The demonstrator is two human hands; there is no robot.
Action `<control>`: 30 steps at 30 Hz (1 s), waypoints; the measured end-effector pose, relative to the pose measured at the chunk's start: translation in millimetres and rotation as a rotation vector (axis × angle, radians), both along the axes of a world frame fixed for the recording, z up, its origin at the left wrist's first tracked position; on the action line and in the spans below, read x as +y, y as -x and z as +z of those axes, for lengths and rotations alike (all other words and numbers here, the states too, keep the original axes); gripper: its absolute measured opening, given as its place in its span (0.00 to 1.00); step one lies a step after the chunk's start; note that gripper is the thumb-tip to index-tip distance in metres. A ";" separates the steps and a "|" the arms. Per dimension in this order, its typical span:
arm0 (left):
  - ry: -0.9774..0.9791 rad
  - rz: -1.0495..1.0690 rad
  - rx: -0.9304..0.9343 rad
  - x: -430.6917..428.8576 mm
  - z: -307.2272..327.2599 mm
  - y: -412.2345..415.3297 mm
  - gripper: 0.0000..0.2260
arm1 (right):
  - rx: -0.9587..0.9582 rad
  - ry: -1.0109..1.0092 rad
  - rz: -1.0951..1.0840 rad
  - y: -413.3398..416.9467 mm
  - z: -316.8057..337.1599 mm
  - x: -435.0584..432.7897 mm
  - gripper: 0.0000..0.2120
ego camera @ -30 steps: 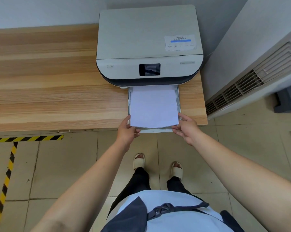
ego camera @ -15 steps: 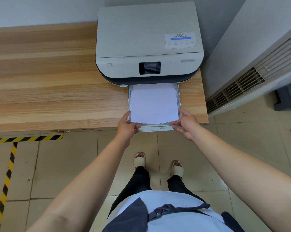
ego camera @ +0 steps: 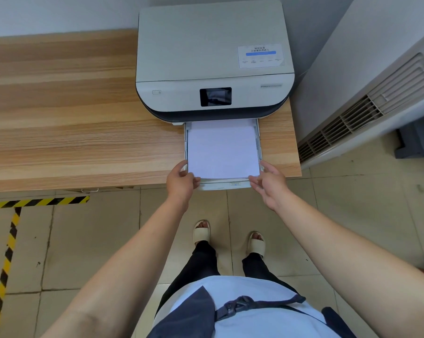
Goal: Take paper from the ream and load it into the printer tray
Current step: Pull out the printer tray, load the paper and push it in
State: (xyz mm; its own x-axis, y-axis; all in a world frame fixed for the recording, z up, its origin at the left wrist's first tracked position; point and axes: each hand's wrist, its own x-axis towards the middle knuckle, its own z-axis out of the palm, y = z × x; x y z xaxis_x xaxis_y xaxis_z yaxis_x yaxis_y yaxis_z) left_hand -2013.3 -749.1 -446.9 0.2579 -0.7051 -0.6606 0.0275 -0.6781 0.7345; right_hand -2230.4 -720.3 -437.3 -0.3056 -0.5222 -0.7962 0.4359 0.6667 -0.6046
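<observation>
A white printer (ego camera: 213,62) stands on the wooden table (ego camera: 72,118), with its paper tray (ego camera: 224,186) pulled out over the table's front edge. A stack of white paper (ego camera: 222,152) lies flat in the tray, its near edge just short of the tray's front lip. My left hand (ego camera: 181,180) pinches the stack's near left corner, thumb on top. My right hand (ego camera: 267,184) is at the near right corner. Its fingers are spread, the fingertips touch the paper's edge and the thumb lies along the tray's side rail. No ream is in view.
A grey cabinet with a vent grille (ego camera: 357,118) stands close to the table's right end. Yellow-black hazard tape (ego camera: 38,202) marks the tiled floor on the left. My feet in sandals (ego camera: 228,236) are below the tray.
The paper stack slid farther into the tray, and its near edge now lies inside the front lip. Both hands followed it forward, and the right hand's fingers have loosened.
</observation>
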 end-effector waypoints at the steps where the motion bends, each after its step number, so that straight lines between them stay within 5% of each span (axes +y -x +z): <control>1: 0.015 0.025 0.002 2.2 2.6 0.8 0.22 | 0.000 0.011 -0.014 -1.1 -0.3 3.7 0.28; 6: 0.185 -0.162 -0.326 24.8 7.3 -8.0 0.16 | 0.336 0.023 0.142 -4.8 -3.8 31.2 0.22; 11: 0.344 -0.908 -0.702 47.9 -5.2 -3.2 0.19 | 0.754 0.123 0.850 -7.9 -13.9 42.5 0.23; 14: 0.329 -1.140 -0.880 51.7 -9.4 8.6 0.22 | 0.965 0.085 1.160 -12.2 -14.4 36.5 0.26; 30: 0.141 -1.192 -1.027 48.4 -11.4 27.7 0.26 | 1.025 0.025 1.274 -13.5 -16.6 34.8 0.29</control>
